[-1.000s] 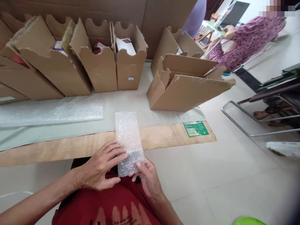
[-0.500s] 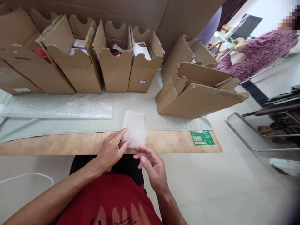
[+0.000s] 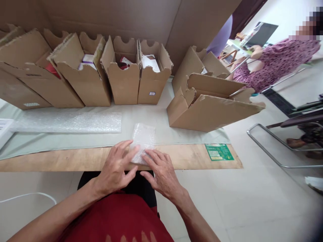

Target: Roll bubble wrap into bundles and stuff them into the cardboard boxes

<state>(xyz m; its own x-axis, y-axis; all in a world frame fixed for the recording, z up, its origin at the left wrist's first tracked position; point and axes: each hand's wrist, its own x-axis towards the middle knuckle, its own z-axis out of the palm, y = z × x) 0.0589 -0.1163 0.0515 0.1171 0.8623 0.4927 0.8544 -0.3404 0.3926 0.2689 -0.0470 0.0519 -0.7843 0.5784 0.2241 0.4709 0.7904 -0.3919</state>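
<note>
A small piece of folded bubble wrap [image 3: 143,134] lies at the table's front edge, partly over the pale cloth and partly over bare wood. Whether something is inside it I cannot tell. My left hand [image 3: 117,166] is at its left side, fingers apart, the index finger blurred over the wrap. My right hand [image 3: 163,171] rests its fingertips on the near right part of the wrap, palm down with the fingers stretched out. Both thumbs point toward each other at the wood's front edge. Neither hand is closed around the wrap.
A long strip of bubble wrap [image 3: 75,122] lies to the left, beside a white box [image 3: 5,131]. Cardboard bins [image 3: 126,87] line the back; a slanted one [image 3: 212,111] stands right. A green label [image 3: 219,153] is on the wood. A person in purple [image 3: 282,64] sits at right.
My right hand has turned palm down and come onto the bubble wrap. My left hand has shifted slightly back and spread its fingers. The view has tilted up a little.
</note>
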